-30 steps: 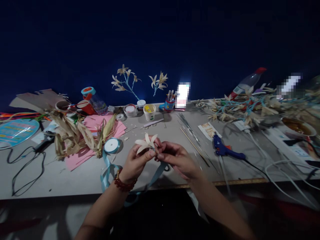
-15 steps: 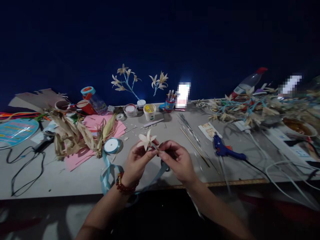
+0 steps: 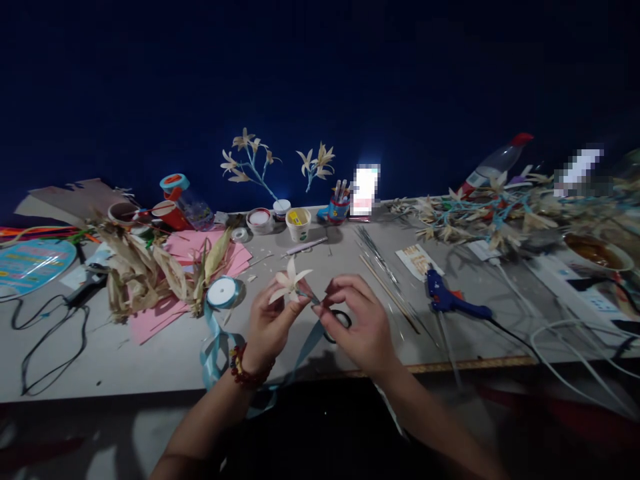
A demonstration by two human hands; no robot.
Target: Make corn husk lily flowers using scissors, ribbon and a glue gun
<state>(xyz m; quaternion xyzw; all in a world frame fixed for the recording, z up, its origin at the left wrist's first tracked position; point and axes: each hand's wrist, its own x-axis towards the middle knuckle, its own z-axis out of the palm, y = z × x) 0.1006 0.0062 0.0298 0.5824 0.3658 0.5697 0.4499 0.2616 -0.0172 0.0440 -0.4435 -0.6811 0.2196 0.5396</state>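
A dim craft workspace surrounds me: a long table [image 3: 165, 370] against a dark blue wall [image 3: 300, 73] is strewn with flower-making supplies. A blue glue gun [image 3: 455, 302] lies near loose wires [image 3: 376, 243] and thin sticks [image 3: 390, 294]. Dried husks [image 3: 131, 277] sit heaped on pink paper [image 3: 153, 325], next to a spool [image 3: 221, 292] of light-blue ribbon [image 3: 213, 323]. Two sprays [image 3: 243, 139] of pale blooms on blue stems rise at the back, and a heap [image 3: 500, 220] of others covers the far right, all resembling the flower [image 3: 291, 283] in the person's left hand [image 3: 269, 328]. A power strip [image 3: 593, 303] and trailing cables share the surface. Whether this is a home or a business, I cannot tell.
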